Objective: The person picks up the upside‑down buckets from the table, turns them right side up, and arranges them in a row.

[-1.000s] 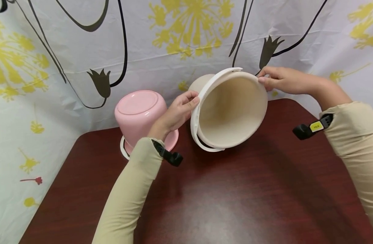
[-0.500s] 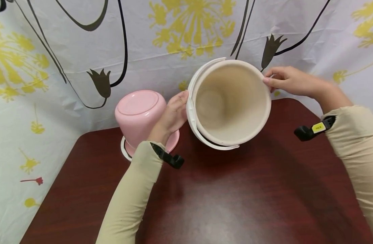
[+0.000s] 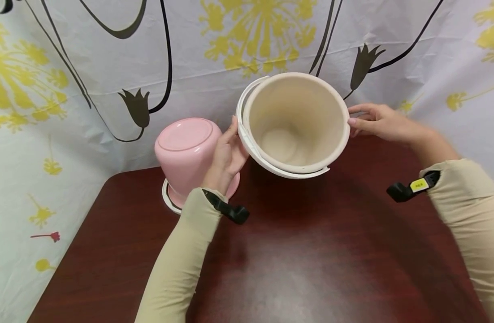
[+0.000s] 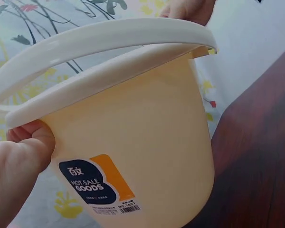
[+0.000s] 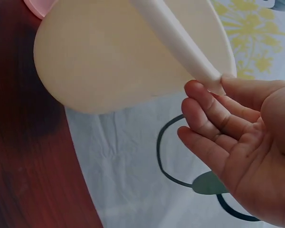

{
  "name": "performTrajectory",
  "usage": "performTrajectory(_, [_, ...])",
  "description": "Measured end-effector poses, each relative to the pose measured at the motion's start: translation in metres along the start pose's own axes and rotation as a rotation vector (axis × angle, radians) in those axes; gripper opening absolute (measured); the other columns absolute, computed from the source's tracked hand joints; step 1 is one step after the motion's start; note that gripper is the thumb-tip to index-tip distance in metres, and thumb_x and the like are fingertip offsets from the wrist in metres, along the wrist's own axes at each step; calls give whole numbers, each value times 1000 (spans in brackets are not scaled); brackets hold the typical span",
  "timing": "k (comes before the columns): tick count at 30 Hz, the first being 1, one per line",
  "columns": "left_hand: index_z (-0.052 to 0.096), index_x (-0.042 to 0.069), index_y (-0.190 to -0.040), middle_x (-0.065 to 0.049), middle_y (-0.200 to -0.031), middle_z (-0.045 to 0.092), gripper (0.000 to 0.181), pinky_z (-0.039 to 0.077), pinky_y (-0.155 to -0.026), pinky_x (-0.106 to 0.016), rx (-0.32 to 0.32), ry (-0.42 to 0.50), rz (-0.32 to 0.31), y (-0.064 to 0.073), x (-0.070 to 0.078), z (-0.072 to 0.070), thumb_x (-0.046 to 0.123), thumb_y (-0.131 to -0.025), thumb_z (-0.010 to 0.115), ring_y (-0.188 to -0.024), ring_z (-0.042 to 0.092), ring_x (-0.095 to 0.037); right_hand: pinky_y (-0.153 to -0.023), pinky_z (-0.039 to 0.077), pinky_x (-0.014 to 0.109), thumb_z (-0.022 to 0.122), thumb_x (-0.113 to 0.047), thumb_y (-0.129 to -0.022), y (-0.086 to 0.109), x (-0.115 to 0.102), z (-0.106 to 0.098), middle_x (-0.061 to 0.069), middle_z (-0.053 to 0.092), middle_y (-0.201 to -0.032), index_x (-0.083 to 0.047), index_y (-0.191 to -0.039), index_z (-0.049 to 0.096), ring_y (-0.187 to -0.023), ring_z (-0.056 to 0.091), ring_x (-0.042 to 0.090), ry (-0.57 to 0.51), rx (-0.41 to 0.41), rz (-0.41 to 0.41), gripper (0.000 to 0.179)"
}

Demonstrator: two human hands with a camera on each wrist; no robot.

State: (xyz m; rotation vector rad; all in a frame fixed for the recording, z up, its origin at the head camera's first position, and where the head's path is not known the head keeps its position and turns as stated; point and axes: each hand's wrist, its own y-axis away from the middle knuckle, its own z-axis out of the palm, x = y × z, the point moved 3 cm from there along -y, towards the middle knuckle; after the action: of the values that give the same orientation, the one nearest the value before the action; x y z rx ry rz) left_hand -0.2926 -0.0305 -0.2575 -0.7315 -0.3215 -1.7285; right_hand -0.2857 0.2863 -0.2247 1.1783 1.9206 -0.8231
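Observation:
A cream plastic bucket (image 3: 299, 121) is tilted with its mouth toward me, close over the back of the table. Its white handle (image 4: 109, 38) lies along the left and near side of the rim. At the bucket's left, my left hand (image 3: 227, 157) holds the rim, fingers curled under it in the left wrist view. On the other side, my right hand (image 3: 380, 121) pinches the rim between thumb (image 5: 242, 90) and fingers. A dark blue and orange label (image 4: 97, 183) shows on the bucket's outer wall. To the left, a pink bucket (image 3: 184, 152) stands upside down, partly behind my left hand.
The dark red-brown table (image 3: 271, 260) spreads out in front of both arms. A white curtain (image 3: 206, 54) with yellow and black flower prints hangs right behind the table. The pink bucket's white handle (image 3: 166, 197) rests on the tabletop.
The cream bucket has turned from lying on its side to more upright, its rim rising and shifting left. The handle has swung round toward the near side. The right hand has lowered slightly.

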Motion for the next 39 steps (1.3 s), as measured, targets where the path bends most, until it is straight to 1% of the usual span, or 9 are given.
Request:
performTrajectory(4, [58, 15, -104, -1, -111, 53, 25, 43, -83, -29, 28, 65, -1, -3, -4, -4, 27, -99, 38, -100, 52, -13, -72, 48, 17, 52, -11, -94, 0, 3, 2, -8, 66, -88, 4, -132, 42, -81, 62, 6, -25, 55, 17, 43])
performTrajectory(8, [54, 14, -110, -5, -131, 43, 26, 39, -87, -30, 36, 102, -17, -6, -7, -6, 28, -99, 36, -124, 34, -20, -74, 47, 16, 55, -12, -92, -1, 4, 4, -8, 68, -89, 5, -132, 43, -82, 63, 5, -96, 104, 38, 45])
performTrajectory(11, [51, 12, -113, -8, -142, 31, 28, 34, -91, -31, 43, 101, -30, -8, -8, -7, 30, -99, 35, -133, 21, -21, -74, 47, 15, 58, -12, -90, -2, 5, 5, -7, 68, -88, -2, -127, 51, -82, 63, 5, -171, 144, 53, 39])
performTrajectory(14, [48, 10, -119, -9, -142, 29, 33, 31, -93, -32, 76, 83, -51, -11, -11, -9, 33, -99, 34, -134, 20, -23, -73, 47, 15, 60, -12, -89, -4, 7, 6, -7, 68, -87, -11, -115, 62, -81, 63, 5, -244, 184, 59, 27])
performTrajectory(20, [45, 7, -129, -11, -135, 37, 44, 33, -86, -29, 160, 102, -102, -15, -16, -17, 37, -97, 38, -125, 30, -22, -71, 48, 14, 63, -12, -87, -8, 7, 9, -8, 67, -81, -20, -98, 69, -76, 63, 4, -267, 242, 74, 15])
performTrajectory(22, [50, 6, -123, -12, -126, 42, 43, 36, -83, -30, 171, 152, -127, -22, -20, -27, 38, -94, 46, -116, 37, -22, -70, 48, 14, 64, -14, -86, -10, 8, 9, -8, 67, -81, -21, -96, 69, -75, 63, 4, -266, 246, 91, 14])
performTrajectory(26, [53, 4, -110, -11, -106, 43, 38, 37, -78, -30, 236, 212, -165, -25, -23, -32, 38, -92, 51, -94, 43, -20, -68, 48, 14, 64, -15, -86, -11, 11, 11, -10, 67, -80, -23, -92, 70, -73, 63, 3, -275, 260, 116, 12])
performTrajectory(29, [50, 3, -105, -10, -97, 41, 36, 37, -74, -28, 289, 202, -175, -20, -21, -23, 36, -95, 46, -84, 40, -18, -67, 48, 14, 63, -14, -86, -12, 14, 13, -10, 67, -79, -24, -86, 70, -72, 64, 3, -322, 275, 123, 12])
performTrajectory(39, [51, 6, -89, -5, -84, 39, 33, 39, -64, -25, 320, 159, -199, -17, -18, -20, 39, -93, 49, -73, 38, -14, -67, 49, 17, 63, -13, -86, -16, 18, 15, -9, 67, -82, -22, -82, 70, -73, 64, 4, -405, 262, 138, 12])
